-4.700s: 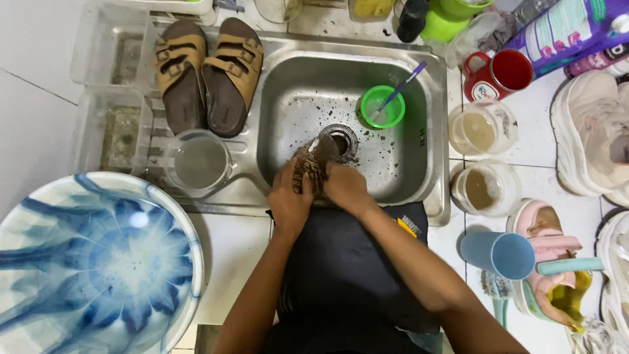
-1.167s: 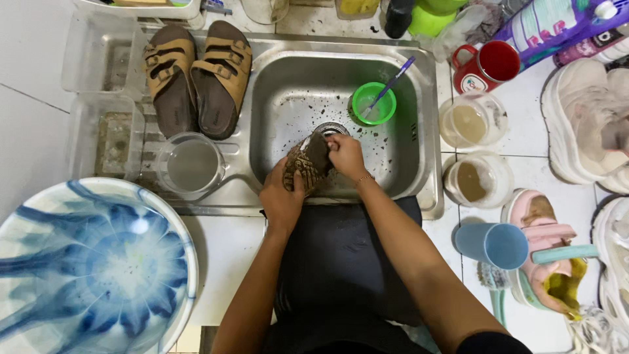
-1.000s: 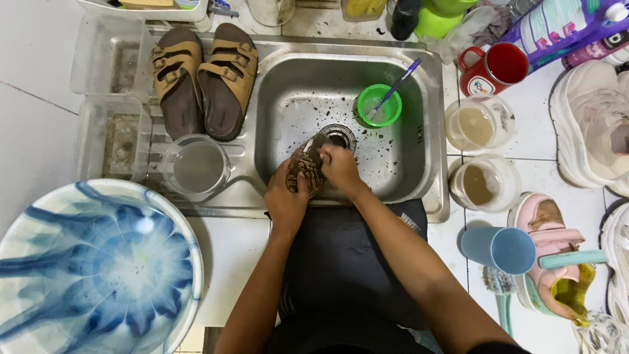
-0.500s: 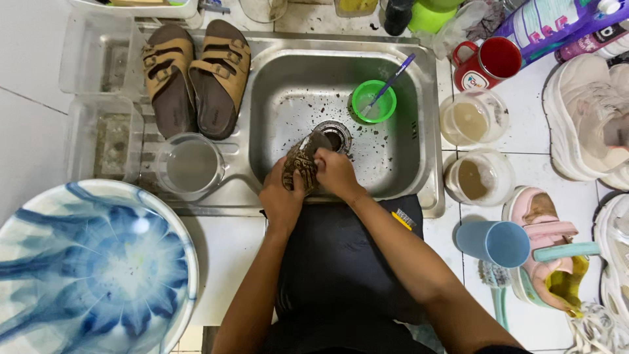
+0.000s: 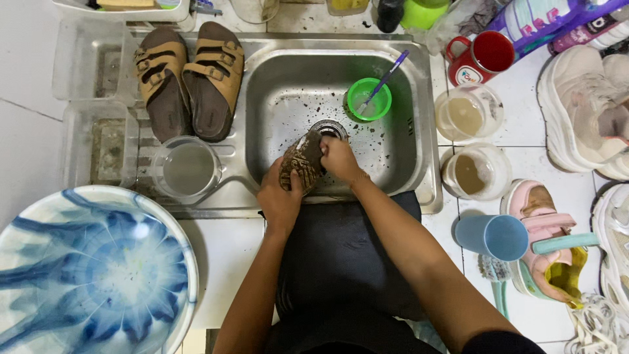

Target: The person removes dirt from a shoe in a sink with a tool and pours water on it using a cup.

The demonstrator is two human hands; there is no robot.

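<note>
Comparing with a moment ago, I see my left hand [image 5: 278, 200] and right hand [image 5: 337, 157] still clamped on the muddy brown patterned shoe sole [image 5: 300, 160] over the steel sink [image 5: 406, 131]; only its angle shifted slightly.

White tiled floor [image 5: 223, 255] carrying a steel sink [image 5: 426, 118] at twelve o'clock, blue-swirled basin [image 5: 85, 275] at eight, white sneakers [image 5: 583, 111] at two.

Left of the grip, a pair of tan sandals [image 5: 189, 85] lies on the drainboard, with a clear jug [image 5: 187, 169] just below them and a blue-and-white basin [image 5: 85, 269] nearer still. Just up and right of the grip, a green cup [image 5: 369, 99] with a toothbrush [image 5: 385, 77] sits in the sink [image 5: 275, 98]. Further right are a red mug [image 5: 485, 56], two cloudy jars [image 5: 468, 117], a blue cup [image 5: 493, 236], a pink shoe [image 5: 544, 246] and white sneakers [image 5: 583, 111].
</note>
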